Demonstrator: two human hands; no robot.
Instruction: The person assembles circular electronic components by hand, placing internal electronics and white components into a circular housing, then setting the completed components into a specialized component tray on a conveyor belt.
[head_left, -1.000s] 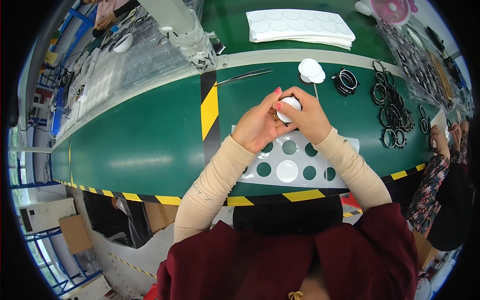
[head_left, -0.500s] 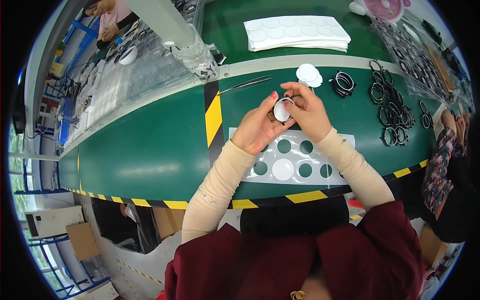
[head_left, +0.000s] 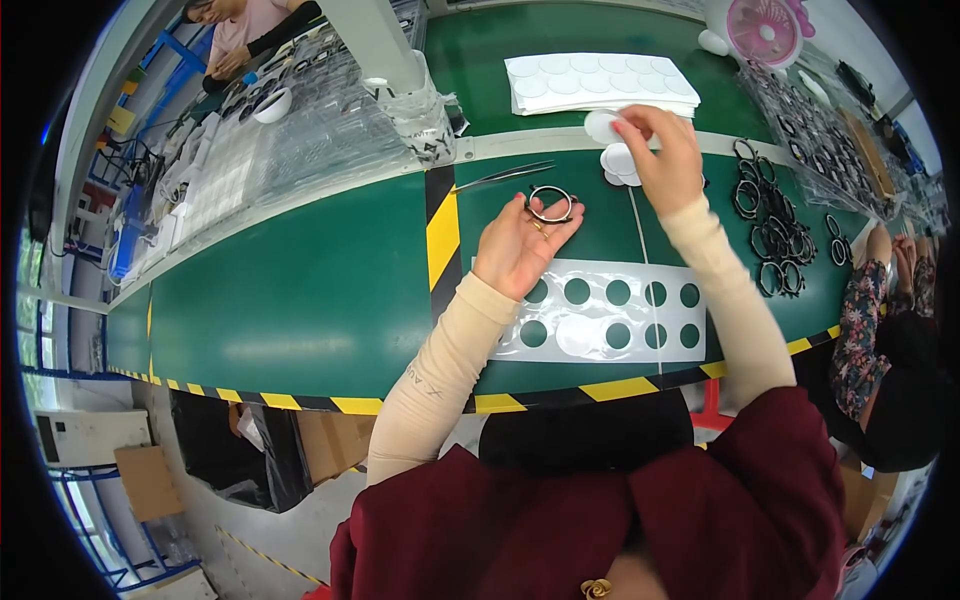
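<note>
My left hand is palm up and holds a black-rimmed ring between thumb and fingers; the palm shows through its centre. My right hand is raised to the right and farther off, pinching a thin white disc by its edge. Just below that disc lies a small pile of white discs on the green table. A clear-and-white backing sheet with round cut-outs lies nearer me, and one white disc sits in it.
Tweezers lie beyond my left hand. A stack of white disc sheets rests behind the pale rail. Many black rings are heaped at the right, near a co-worker's sleeve. A post stands at the far left.
My right hand has drawn away from the ring, up and to the right, with a white disc. The ring in my left hand now shows an open centre.
</note>
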